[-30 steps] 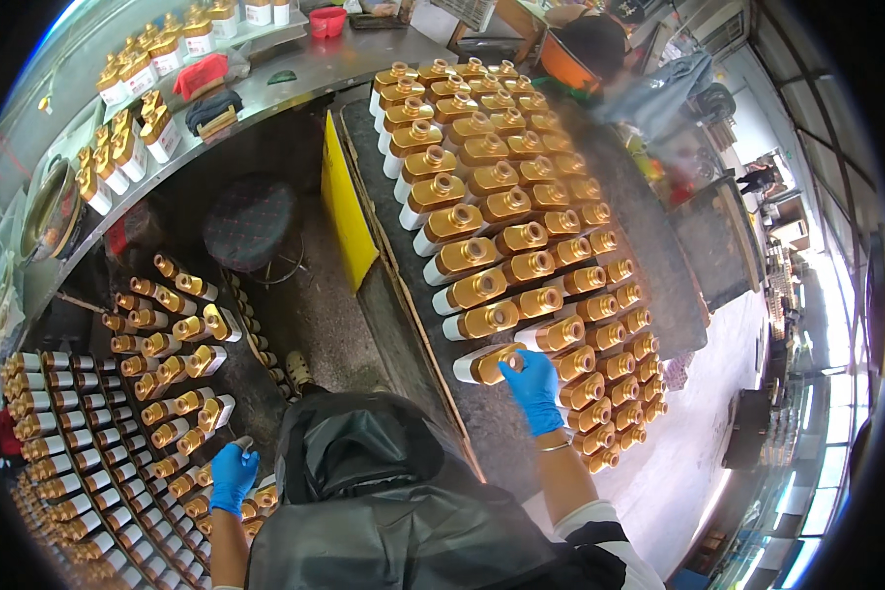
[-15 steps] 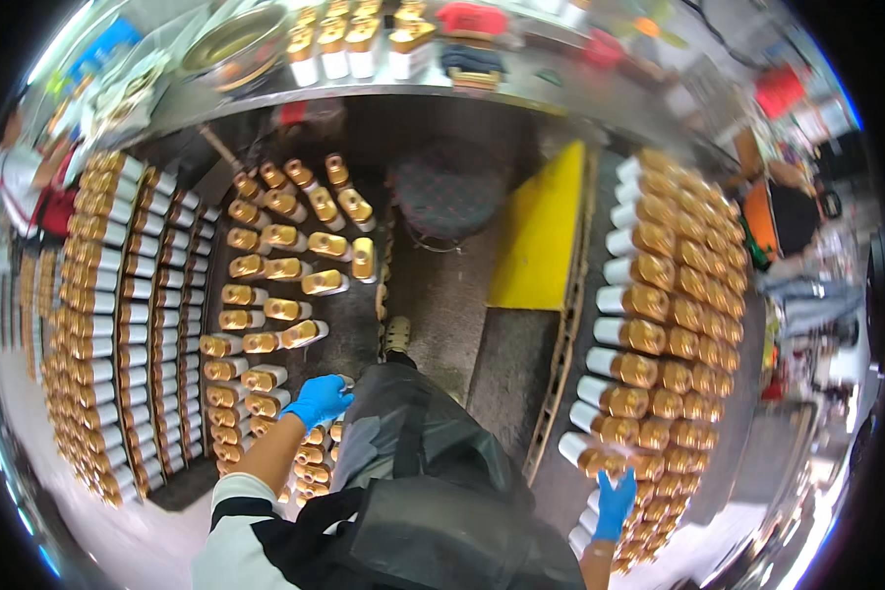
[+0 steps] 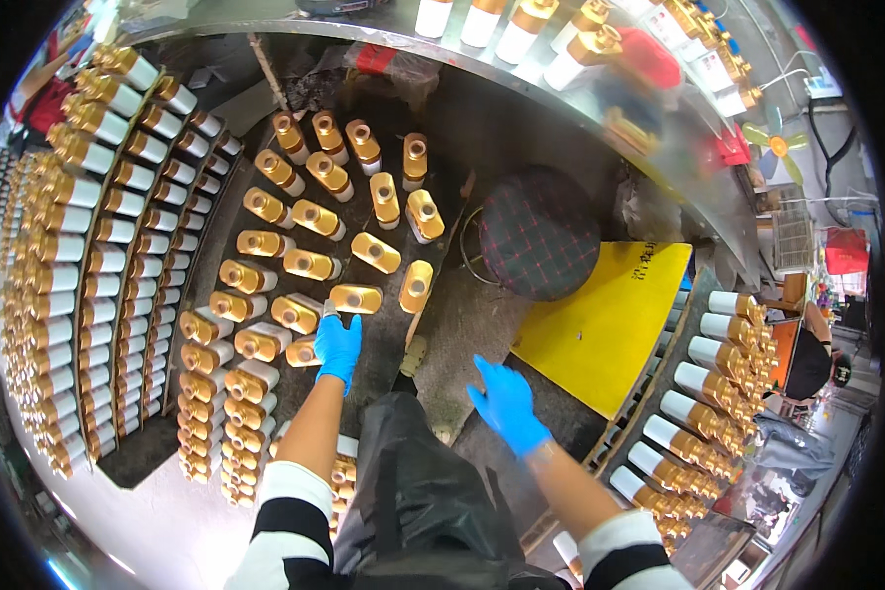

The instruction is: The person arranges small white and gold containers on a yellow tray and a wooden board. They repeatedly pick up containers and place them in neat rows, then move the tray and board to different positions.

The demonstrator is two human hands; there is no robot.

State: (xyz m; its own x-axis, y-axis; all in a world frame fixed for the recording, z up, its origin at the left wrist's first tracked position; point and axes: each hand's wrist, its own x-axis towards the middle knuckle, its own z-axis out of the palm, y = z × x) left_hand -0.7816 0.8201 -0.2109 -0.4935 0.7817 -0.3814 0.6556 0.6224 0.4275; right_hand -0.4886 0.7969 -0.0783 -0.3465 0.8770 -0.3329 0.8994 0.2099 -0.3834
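- Head view: left hand (image 3: 338,349), blue glove, fingers drawn together, apparently pinching a small grey piece (image 3: 329,309); too small to say what it is.
- Right hand (image 3: 509,403), blue glove, fingers spread, nothing in them, over the aisle.
- Just ahead of the left fingers: a gold-topped bottle (image 3: 355,298), upright on the left desk (image 3: 383,339); contact unclear.
- Progress, my read: the bottles on this desk all look gold on top and white below. Visible necks are uncapped.
- Placement there: near rows packed close, far ones looser and at odd angles. Can't tell how many are left to handle.
- Farther left: tiered rack (image 3: 120,464), closely lined with similar bottles. Right desk (image 3: 686,315) carries more in rows.
- Desk surfaces: left and right dark; metal desk (image 3: 393,20) across the top, bottles on it too.
- Room: grey floor (image 3: 474,320), quilted round stool (image 3: 539,233), yellow panel (image 3: 600,324) beside it, fan (image 3: 777,146) at upper right, another person (image 3: 809,366) at far right.
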